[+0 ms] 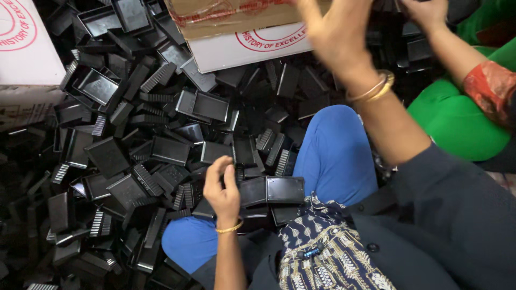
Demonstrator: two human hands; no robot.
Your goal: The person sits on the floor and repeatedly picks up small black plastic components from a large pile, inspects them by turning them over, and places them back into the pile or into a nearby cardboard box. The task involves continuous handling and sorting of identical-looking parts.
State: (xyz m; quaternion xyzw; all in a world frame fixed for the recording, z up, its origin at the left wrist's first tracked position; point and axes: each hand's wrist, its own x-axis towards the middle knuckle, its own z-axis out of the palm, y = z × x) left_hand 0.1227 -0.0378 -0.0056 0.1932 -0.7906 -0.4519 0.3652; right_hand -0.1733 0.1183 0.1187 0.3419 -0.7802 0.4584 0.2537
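her left hand (221, 189) pinches a black plastic tray (271, 190) on her lap. her right hand (336, 32) is raised, fingers spread, near a cardboard box (236, 32).

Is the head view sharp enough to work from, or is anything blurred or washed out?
Head view: right hand is motion-blurred at the top edge; left hand on the black plastic trays is sharp; the pile of black parts reads dark, with faint glare on flat faces.
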